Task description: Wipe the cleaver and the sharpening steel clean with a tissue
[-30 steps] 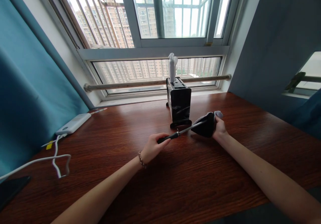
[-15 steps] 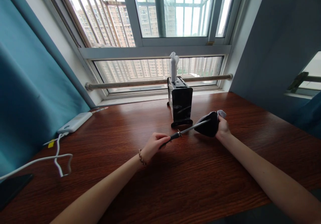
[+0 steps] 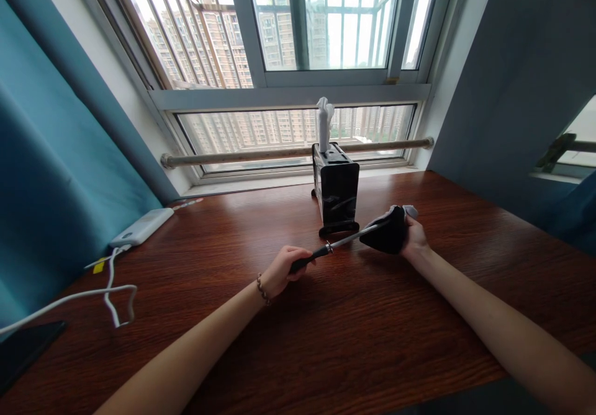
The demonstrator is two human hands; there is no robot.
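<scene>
My left hand (image 3: 285, 269) is closed around the black handle (image 3: 316, 255) of a thin metal rod (image 3: 347, 239) that resembles a sharpening steel. A ring-like collar sits where the rod meets the handle. The rod slants up to the right, and its far end lies against a black, roughly triangular cloth-like piece (image 3: 386, 234). Pale, crumpled cloth (image 3: 410, 211) shows along that piece's upper edge. My right hand (image 3: 414, 236) grips the black piece and the pale cloth from the right; some of its fingers are hidden behind them.
A black tissue box (image 3: 339, 198) with white tissue standing up from it is just beyond the rod. On the left of the brown wooden table (image 3: 261, 359) lie a white power strip (image 3: 142, 227), a white cable (image 3: 109, 291) and a dark flat object (image 3: 30, 350). A window is behind.
The handle and collar have shifted slightly left, and the rod now lies at a somewhat flatter angle. My right hand and the black piece have barely moved.
</scene>
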